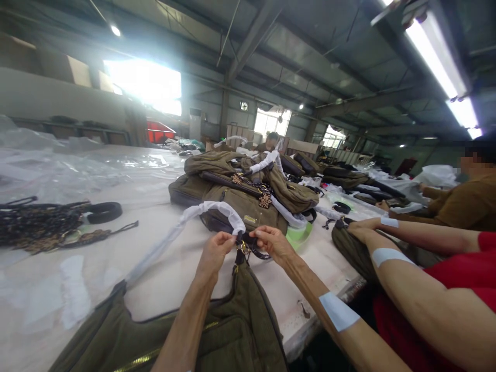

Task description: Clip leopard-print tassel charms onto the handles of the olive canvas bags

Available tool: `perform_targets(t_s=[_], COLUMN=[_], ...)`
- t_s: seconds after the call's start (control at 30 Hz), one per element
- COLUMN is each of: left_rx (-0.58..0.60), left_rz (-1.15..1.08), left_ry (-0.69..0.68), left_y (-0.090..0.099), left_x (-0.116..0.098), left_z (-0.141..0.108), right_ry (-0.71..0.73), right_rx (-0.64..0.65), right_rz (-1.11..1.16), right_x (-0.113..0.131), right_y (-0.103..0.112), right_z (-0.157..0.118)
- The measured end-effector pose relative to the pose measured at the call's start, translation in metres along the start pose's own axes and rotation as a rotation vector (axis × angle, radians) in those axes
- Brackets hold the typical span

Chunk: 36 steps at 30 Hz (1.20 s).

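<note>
An olive-green handbag [232, 338] with brass zips lies in front of me. White wrapping covers its handle [209, 206], which arches up from the bag. My left hand [217, 253] is closed in a pinch at the handle's lower right end, just above the gold ring [243, 248]. Beside it, my right hand [273, 243] pinches a short black strap [251, 240] at the same ring. A dark cord loop hangs under my right fingers. The fingertips hide exactly how strap and ring join.
A pile of olive bags [240, 191] with leopard-patterned charms stands beyond my hands. Dark braided straps [46, 222] lie at left, near clear plastic sheets [77, 165]. On the right, a red-clad co-worker's arms [387, 253] handle another bag [354, 253]. Another person sits farther back.
</note>
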<state>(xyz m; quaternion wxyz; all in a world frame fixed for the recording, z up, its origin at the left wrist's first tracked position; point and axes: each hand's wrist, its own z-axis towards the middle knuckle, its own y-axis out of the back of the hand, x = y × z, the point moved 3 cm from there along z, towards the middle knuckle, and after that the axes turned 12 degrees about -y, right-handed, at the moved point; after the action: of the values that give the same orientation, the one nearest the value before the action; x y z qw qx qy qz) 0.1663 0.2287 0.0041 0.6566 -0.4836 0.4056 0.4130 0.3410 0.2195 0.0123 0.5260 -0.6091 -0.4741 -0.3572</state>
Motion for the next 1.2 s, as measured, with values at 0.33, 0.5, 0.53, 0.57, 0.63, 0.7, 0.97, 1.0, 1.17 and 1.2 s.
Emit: perform_targets(t_s=[0.33, 0.5, 0.53, 0.57, 0.63, 0.7, 0.97, 1.0, 1.17, 1.2], left_rx=[-0.175, -0.051, -0.028, -0.010, 0.016, 0.038, 0.163, 0.182, 0.262, 0.276], left_rz=[-0.230, -0.219, -0.213, -0.209, -0.199, -0.180, -0.148, -0.141, -0.072, -0.063], left_ry=[-0.137, -0.141, -0.129, -0.119, -0.100, -0.084, -0.119, -0.124, -0.163, -0.167], left_y=[0.001, -0.010, -0.011, -0.012, -0.013, -0.013, -0.016, -0.017, -0.020, -0.020], left_x=[-0.011, -0.013, -0.012, -0.012, -0.012, -0.011, -0.016, -0.016, -0.017, -0.017], left_z=[0.001, -0.001, -0.001, -0.001, -0.003, -0.004, -0.004, -0.005, -0.007, -0.007], right_ry=[0.091, 0.182, 0.196, 0.205, 0.216, 0.222, 0.228, 0.230, 0.211, 0.207], right_rx=[-0.076, -0.059, -0.053, -0.049, -0.043, -0.042, -0.041, -0.045, -0.028, -0.021], right_rz=[0.132, -0.068, -0.118, -0.162, -0.240, -0.315, -0.528, -0.532, -0.504, -0.501], right_x=[0.021, 0.023, 0.023, 0.022, 0.023, 0.024, 0.029, 0.029, 0.031, 0.031], right_y=[-0.009, -0.015, -0.017, -0.018, -0.021, -0.022, -0.024, -0.024, -0.023, -0.022], right_z=[0.006, 0.001, -0.001, -0.002, -0.005, -0.008, -0.021, -0.021, -0.023, -0.023])
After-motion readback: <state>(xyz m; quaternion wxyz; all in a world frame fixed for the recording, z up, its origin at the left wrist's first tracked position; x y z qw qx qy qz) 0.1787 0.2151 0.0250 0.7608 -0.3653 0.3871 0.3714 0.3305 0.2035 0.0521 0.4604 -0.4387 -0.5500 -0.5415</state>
